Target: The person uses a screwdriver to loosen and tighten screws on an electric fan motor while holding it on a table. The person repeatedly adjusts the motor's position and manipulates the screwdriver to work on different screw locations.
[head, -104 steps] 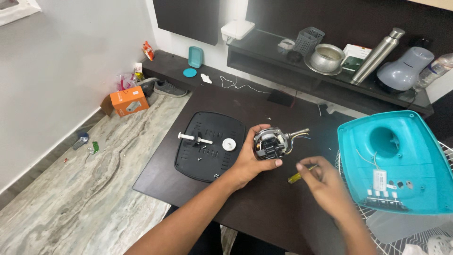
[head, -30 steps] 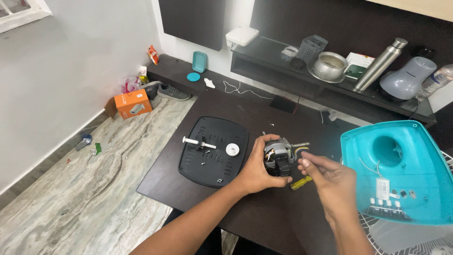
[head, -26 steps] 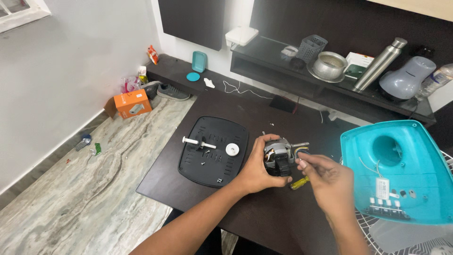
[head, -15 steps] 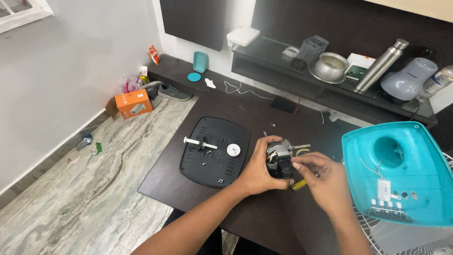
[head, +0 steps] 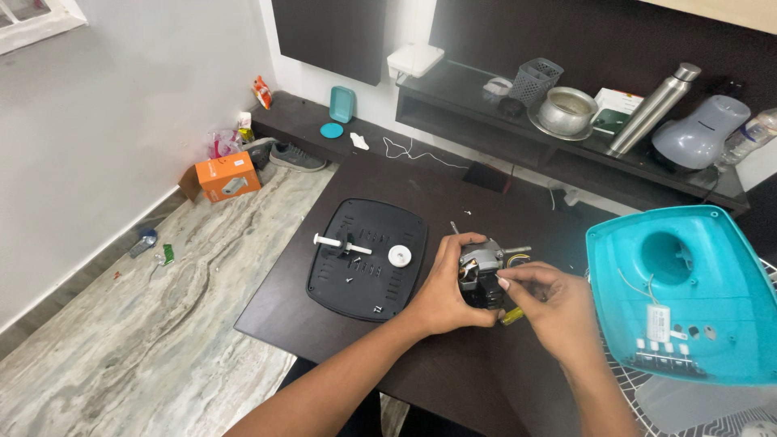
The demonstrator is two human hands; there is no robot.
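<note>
Table: dark table [head: 421,380] beside a marble floor [head: 162,340], white wall at left.
Left hand [head: 445,287]: fingers curled round a small motor [head: 479,271], gripping it just above the tabletop.
Right hand [head: 554,303]: fingertips pinched at the motor's side, a yellow-handled screwdriver [head: 511,316] beneath it.
Nearby: black plate [head: 368,259] at left, teal housing [head: 680,295] at right.
Shelf: steel pot [head: 566,111], flask [head: 654,109].

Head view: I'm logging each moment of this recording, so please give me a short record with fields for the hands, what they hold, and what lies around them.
left hand: wrapped around a small motor, held just above the table
right hand: fingers pinch at the motor's side; a yellow-handled tool lies under it
surface: dark table
left of hands: black plate with a white knob
right of hands: teal housing on a wire grille
</note>
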